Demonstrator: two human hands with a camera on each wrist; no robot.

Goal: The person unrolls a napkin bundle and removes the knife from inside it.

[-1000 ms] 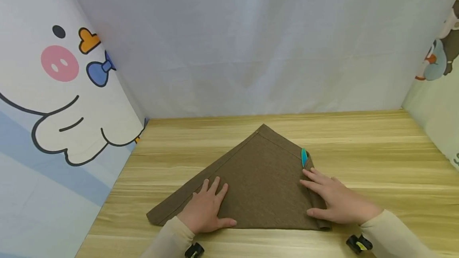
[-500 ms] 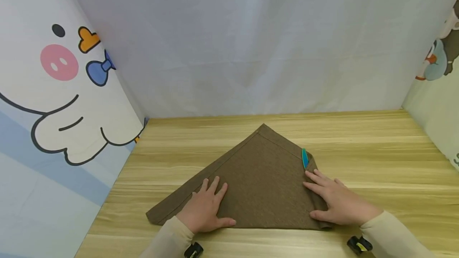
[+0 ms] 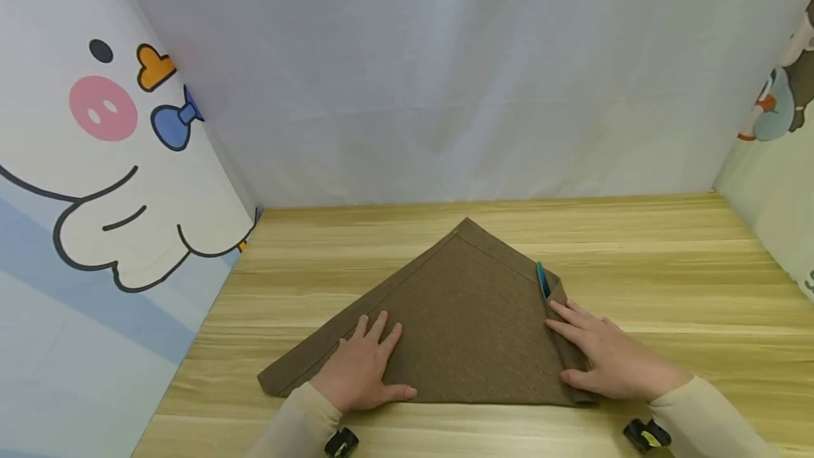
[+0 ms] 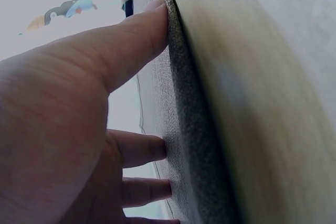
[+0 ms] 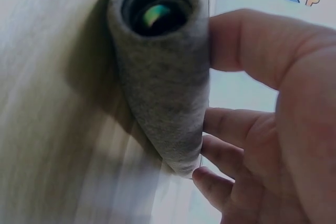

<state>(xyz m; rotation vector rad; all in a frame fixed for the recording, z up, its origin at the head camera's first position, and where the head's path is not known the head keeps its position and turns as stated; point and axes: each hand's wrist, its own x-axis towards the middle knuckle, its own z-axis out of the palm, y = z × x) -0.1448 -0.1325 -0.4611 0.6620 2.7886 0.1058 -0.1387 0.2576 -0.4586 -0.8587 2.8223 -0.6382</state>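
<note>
A brown cloth napkin (image 3: 470, 331) lies folded on the table, its point toward the back. Its right side is rolled into a tube (image 5: 163, 77), whose open end faces the right wrist camera. From the tube's far end pokes a thin blue-green thing (image 3: 543, 279) of unclear kind; a green glint (image 5: 156, 14) shows inside the near end. My left hand (image 3: 362, 366) rests spread on the cloth's left part, thumb along the front edge. With fingertips and thumb extended, my right hand (image 3: 617, 362) touches the top of the tube; its fingers do not wrap round it.
The table (image 3: 668, 267) has a wood-grain top. A pale curtain (image 3: 445, 90) stands behind it. Cartoon-printed sheets hang at left (image 3: 127, 182) and right (image 3: 782, 182). Small black devices (image 3: 646, 435) sit at both wrists.
My right hand has shifted slightly right, and the rolled side has moved right with it. The blue-green thing has turned and looks narrower. The left hand stays nearly still.
</note>
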